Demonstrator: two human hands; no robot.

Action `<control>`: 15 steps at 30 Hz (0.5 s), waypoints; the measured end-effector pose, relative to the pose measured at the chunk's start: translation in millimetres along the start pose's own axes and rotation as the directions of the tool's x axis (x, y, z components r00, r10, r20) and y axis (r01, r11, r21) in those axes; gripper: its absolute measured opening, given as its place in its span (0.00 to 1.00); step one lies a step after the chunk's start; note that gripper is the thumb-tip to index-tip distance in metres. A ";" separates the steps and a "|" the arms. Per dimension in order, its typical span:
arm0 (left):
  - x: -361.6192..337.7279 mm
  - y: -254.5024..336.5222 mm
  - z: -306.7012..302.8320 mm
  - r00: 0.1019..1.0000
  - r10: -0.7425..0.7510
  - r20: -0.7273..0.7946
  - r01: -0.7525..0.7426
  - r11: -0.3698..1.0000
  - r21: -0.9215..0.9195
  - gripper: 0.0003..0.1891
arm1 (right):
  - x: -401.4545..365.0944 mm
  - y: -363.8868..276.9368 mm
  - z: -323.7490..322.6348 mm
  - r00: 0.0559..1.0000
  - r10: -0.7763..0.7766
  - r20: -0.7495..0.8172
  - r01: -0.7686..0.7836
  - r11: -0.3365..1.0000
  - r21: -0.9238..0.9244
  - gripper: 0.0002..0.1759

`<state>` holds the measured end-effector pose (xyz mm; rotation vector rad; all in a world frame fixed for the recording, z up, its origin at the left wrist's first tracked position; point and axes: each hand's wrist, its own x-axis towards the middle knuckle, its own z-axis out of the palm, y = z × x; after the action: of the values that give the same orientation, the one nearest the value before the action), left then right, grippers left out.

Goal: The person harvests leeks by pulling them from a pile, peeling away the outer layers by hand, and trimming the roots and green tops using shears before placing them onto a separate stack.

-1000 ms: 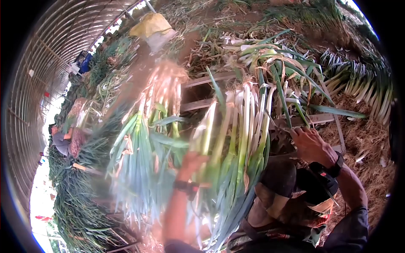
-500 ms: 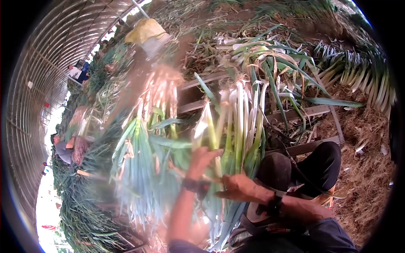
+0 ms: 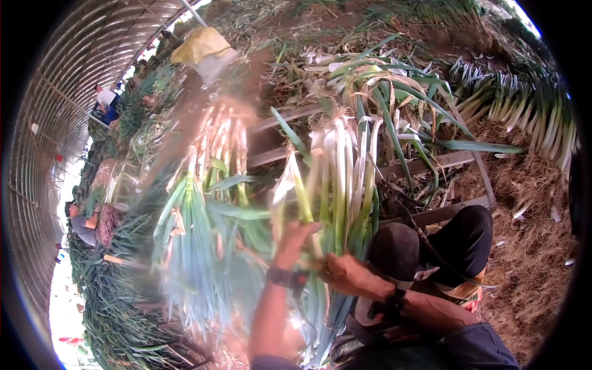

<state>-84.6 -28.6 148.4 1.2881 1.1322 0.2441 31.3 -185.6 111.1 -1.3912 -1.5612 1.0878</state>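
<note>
Long green onions with white stems lie in front of me, roots pointing away. My left hand (image 3: 295, 244) is closed round the leafy part of one green onion (image 3: 298, 188) at the left side of the nearer bunch (image 3: 342, 185). Beside it, my right hand (image 3: 348, 273) is curled shut at the same stalks, low on the green leaves; its fingertips are partly hidden. A second bunch of green onions (image 3: 191, 185) lies to the left, with brownish dry skins on its stems. The area round the left hand is a little blurred.
A metal frame (image 3: 456, 161) lies beneath the onions. Trimmed roots (image 3: 518, 246) pile up at the right, below a row of cleaned onions (image 3: 518, 105). Leaf heaps (image 3: 105, 296) line the left, where a co-worker (image 3: 85, 227) sits. A yellow-white sack (image 3: 206, 52) stands ahead.
My right hand's fingers have drawn in from a pointing pose to a curl. The left hand stays by the same stalks. The whole view has shifted slightly, moving the scene leftward.
</note>
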 end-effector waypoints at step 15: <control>8.4 -29.8 8.1 0.991 0.133 -0.017 -0.134 0.989 -0.056 0.17 | 3.2 2.8 -3.1 0.998 0.031 0.054 -0.040 0.985 0.166 0.09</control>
<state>-86.9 -37.7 117.9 1.3151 1.0444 0.3821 34.8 -181.9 109.6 -1.2911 -1.4497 1.2553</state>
